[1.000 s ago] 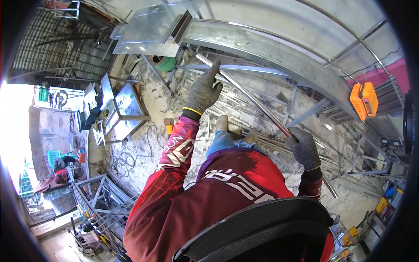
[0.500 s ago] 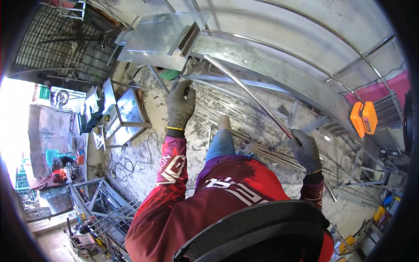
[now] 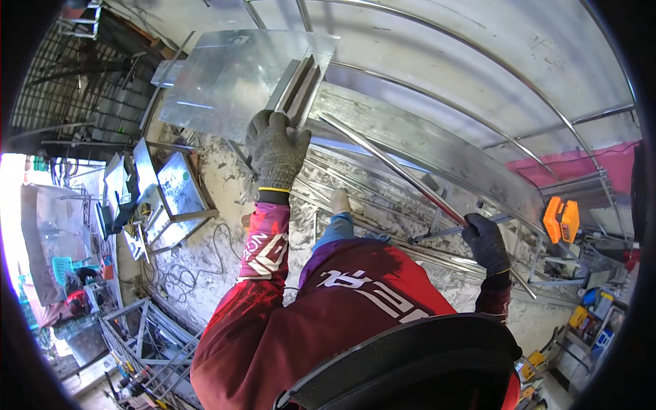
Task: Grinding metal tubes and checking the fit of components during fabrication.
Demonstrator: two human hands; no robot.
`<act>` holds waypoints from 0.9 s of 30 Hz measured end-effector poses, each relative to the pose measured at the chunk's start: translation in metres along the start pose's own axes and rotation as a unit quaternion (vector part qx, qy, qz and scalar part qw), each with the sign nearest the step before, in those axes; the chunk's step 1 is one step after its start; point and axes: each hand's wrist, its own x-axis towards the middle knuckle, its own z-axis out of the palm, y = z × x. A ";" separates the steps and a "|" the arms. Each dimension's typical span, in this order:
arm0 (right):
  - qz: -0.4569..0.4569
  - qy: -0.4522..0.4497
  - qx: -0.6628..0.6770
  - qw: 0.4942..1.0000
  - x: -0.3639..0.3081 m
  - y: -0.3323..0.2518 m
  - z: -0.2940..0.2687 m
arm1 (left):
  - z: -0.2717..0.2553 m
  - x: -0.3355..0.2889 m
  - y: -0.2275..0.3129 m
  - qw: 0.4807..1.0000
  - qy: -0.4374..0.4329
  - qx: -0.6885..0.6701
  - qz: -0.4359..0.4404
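Observation:
My right hand (image 3: 486,244), in a dark grey knit glove, is closed around a long shiny metal tube (image 3: 389,164). The tube slants up to the left, and its lower end sticks out behind the hand. In a matching glove, my left hand (image 3: 279,152) reaches forward to the near edge of a flat metal sheet (image 3: 229,82). Its thumb stands apart from the fingers, beside the near end of some metal channel pieces (image 3: 298,89) lying on the sheet. Whether the fingertips touch the channels or the sheet I cannot tell.
A long metal beam (image 3: 424,140) runs along the right. Thin metal rods (image 3: 355,179) lie on the floor by my foot. An orange object (image 3: 561,220) is at far right. Coiled cable (image 3: 179,280) and a metal frame (image 3: 143,328) sit to the left.
My left hand has moved forward to the sheet and channel pieces. My right hand still holds the tube, slightly shifted. The view has tilted, bringing more of the sheet into sight.

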 end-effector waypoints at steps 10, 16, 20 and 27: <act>0.019 0.010 -0.005 1.000 0.018 -0.020 -0.003 | 0.008 0.008 -0.006 0.992 -0.106 0.063 -0.034; -0.017 0.016 0.005 1.000 0.048 -0.011 -0.009 | 0.002 0.007 -0.015 0.990 -0.115 0.067 -0.041; -0.018 0.004 0.014 1.000 0.067 -0.009 -0.018 | -0.001 0.002 -0.016 0.987 -0.128 0.088 -0.049; -0.058 -0.017 0.016 0.998 0.079 0.006 -0.025 | -0.001 0.002 -0.005 0.984 -0.124 0.080 -0.103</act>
